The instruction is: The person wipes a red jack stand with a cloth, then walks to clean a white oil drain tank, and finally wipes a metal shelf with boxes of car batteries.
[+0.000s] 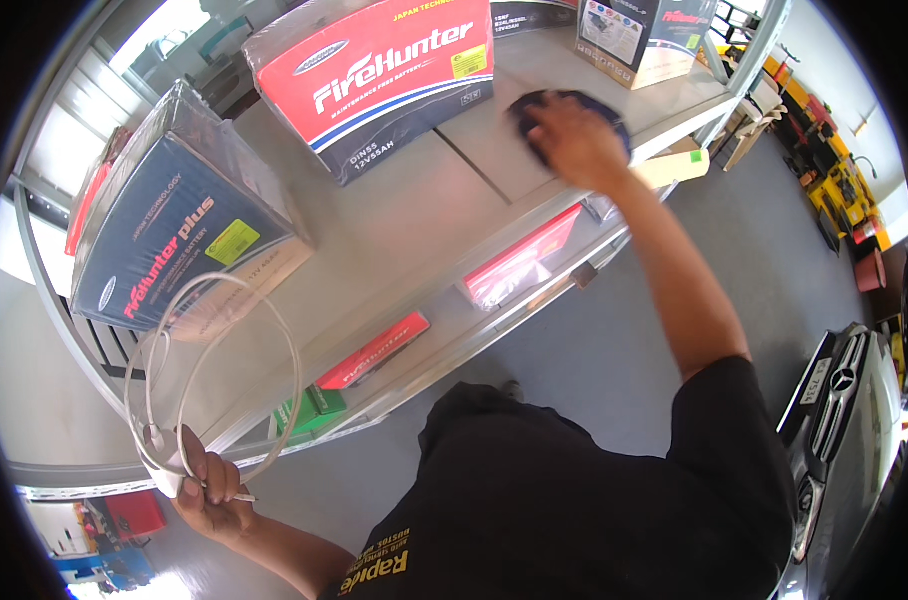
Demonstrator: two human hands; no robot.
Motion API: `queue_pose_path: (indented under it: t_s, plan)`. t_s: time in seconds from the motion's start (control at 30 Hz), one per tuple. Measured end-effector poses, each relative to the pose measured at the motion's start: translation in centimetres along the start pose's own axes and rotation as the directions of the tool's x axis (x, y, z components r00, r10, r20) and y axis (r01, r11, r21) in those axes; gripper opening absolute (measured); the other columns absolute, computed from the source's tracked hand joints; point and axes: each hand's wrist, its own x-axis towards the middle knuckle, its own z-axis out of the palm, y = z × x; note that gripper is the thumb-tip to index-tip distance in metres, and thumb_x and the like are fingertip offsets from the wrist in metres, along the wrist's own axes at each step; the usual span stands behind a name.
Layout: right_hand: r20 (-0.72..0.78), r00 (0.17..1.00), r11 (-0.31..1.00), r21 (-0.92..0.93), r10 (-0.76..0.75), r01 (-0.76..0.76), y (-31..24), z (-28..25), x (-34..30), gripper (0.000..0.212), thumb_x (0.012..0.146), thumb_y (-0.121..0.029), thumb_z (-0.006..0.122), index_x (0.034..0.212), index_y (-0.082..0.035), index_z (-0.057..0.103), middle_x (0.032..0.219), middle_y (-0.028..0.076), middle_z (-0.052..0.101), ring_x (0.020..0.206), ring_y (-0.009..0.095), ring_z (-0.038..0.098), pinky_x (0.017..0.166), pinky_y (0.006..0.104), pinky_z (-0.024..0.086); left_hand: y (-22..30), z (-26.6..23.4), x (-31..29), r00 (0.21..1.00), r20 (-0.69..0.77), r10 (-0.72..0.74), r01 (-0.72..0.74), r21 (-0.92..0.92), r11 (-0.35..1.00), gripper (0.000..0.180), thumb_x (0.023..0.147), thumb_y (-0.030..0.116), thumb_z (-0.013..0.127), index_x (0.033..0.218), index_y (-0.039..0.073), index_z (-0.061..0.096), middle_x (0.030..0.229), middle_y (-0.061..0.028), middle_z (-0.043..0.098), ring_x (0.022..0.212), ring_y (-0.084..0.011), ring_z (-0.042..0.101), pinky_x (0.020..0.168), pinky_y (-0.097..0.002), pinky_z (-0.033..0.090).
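A white charging cable (pixel 296 365) with a white plug adapter (pixel 164 472) is in my left hand (pixel 214 490). My fingers are closed round the adapter and part of the cable, and the rest loops up in front of a dark boxed car battery (pixel 174 230). My right hand (pixel 577 145) is pressed on a dark blue cloth (pixel 534 108) that lies on the grey shelf top (pixel 394 220). The hand is slightly blurred. Left of the cloth stands a larger red and dark boxed battery (pixel 374 80).
Another battery box (pixel 639 45) stands at the shelf's far right. On the level below are red boxes (pixel 374 350) and a green box (pixel 309 410). A metal upright (pixel 764 50) rises at the right end. A parked car (pixel 839 440) is at the right.
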Motion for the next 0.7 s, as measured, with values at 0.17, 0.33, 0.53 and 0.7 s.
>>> queue_pose_path:
  t_s: [0.17,0.33,0.53,0.7]
  plan:
    - [-0.092,0.987,0.970,0.194,-0.132,0.148,-15.6,-1.1,-2.5,0.044,0.088,-0.022,0.055,0.128,-0.003,0.059,0.143,0.024,0.051,0.134,0.038,0.048,0.112,0.0470,0.038,0.5,-0.7,1.2,0.998,-0.029,-0.050,0.048,-0.069,0.996,0.036,0.095,0.005,0.058,0.116,-0.009,0.033,0.095,-0.0061,0.037,0.057,-0.0044,0.034,0.047,-0.0187,0.033]
    - [-0.218,0.855,0.721,0.463,-0.471,0.515,-28.8,-3.2,-4.2,0.035,0.083,-0.027,0.062,0.105,0.000,0.066,0.126,0.022,0.061,0.123,0.036,0.056,0.106,0.0458,0.041,0.9,-0.1,3.4,0.998,0.053,-0.016,0.023,-0.147,0.989,0.023,0.097,0.004,0.056,0.099,-0.001,0.034,0.092,-0.0048,0.036,0.057,-0.0051,0.032,0.048,-0.0197,0.032]
    - [-0.191,0.862,0.603,0.645,-0.469,0.470,-24.6,-2.6,-3.2,0.039,0.081,-0.031,0.065,0.114,-0.010,0.068,0.124,0.009,0.064,0.120,0.028,0.057,0.105,0.0451,0.042,2.4,-1.1,3.3,0.998,0.067,-0.004,0.014,-0.142,0.990,0.024,0.096,0.002,0.056,0.103,-0.001,0.033,0.090,-0.0035,0.035,0.056,-0.0056,0.033,0.050,-0.0192,0.033]
    - [-0.157,0.982,0.948,0.281,-0.106,0.147,-6.2,-1.2,-0.8,0.043,0.090,-0.038,0.065,0.124,-0.012,0.068,0.134,0.012,0.062,0.127,0.031,0.055,0.108,0.0433,0.042,4.1,-4.0,0.3,0.998,-0.044,0.037,-0.041,-0.111,0.993,0.028,0.093,0.003,0.056,0.108,-0.003,0.032,0.089,-0.0040,0.036,0.056,-0.0054,0.034,0.048,-0.0196,0.033]
